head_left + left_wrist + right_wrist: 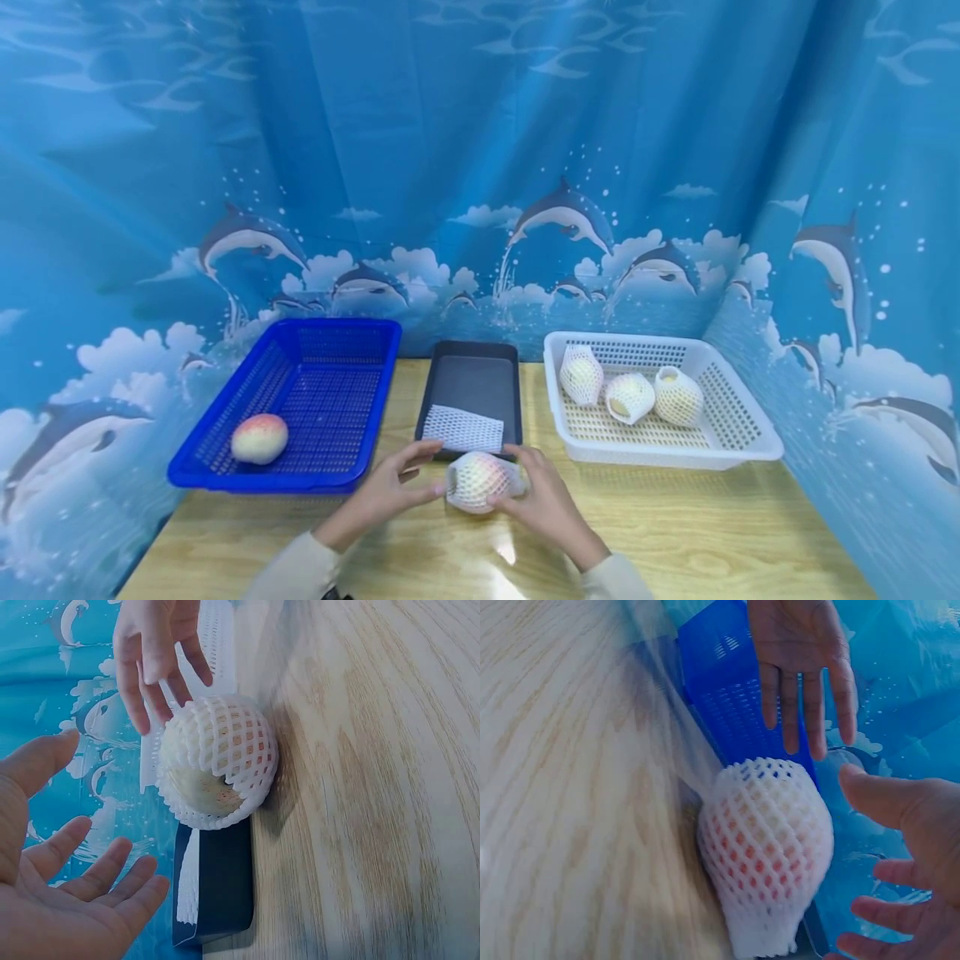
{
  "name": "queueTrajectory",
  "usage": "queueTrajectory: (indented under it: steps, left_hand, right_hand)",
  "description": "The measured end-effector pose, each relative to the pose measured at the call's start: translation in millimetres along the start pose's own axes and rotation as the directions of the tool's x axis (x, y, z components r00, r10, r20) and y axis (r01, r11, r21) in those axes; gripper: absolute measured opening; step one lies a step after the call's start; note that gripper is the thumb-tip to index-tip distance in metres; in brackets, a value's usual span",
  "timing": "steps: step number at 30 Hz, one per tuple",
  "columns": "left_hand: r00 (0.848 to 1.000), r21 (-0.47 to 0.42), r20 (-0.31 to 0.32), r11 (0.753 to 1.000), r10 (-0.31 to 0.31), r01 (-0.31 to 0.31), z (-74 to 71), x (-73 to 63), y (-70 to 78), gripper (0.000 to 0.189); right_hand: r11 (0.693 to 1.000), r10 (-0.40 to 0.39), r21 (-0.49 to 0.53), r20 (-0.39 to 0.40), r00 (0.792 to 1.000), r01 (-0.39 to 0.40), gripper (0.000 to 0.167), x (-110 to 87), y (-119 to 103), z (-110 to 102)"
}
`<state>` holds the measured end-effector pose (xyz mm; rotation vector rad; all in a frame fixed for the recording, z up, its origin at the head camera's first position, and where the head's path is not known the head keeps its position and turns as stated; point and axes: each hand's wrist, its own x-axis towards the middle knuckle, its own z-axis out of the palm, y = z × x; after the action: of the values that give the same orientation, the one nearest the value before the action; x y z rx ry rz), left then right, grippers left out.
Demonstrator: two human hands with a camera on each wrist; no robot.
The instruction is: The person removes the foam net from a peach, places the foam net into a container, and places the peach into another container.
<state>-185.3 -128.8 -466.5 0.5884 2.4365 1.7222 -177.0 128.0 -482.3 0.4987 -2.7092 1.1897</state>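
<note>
A peach in a white foam net (477,482) rests on the table in front of the black tray. In the left wrist view the net's open end shows the peach's pale skin and dark stem hollow. My left hand (392,486) is at its left side, fingers spread and apart from the net. To its right is my right hand (542,497), fingers loosely bent around the side of the net; in the right wrist view a gap shows between that hand (911,862) and the netted peach (769,847).
A flat foam net (463,428) lies in the black tray (472,379). At left, a blue basket (337,400) holds one bare peach (259,439). The white basket (667,454) at right contains several netted fruits (678,397). A dolphin-print curtain (450,167) hangs behind.
</note>
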Motion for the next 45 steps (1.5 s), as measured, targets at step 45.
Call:
queueTrajectory:
  steps: [45]
  left_hand:
    - [0.995, -0.038, -0.077, 0.998, -0.059, 0.056, -8.6, -11.0, -6.7, 0.066]
  right_hand:
    - [0.987, -0.071, 0.144, -0.014, 0.997, 0.072, 0.075, -19.7, 23.4, -38.9]
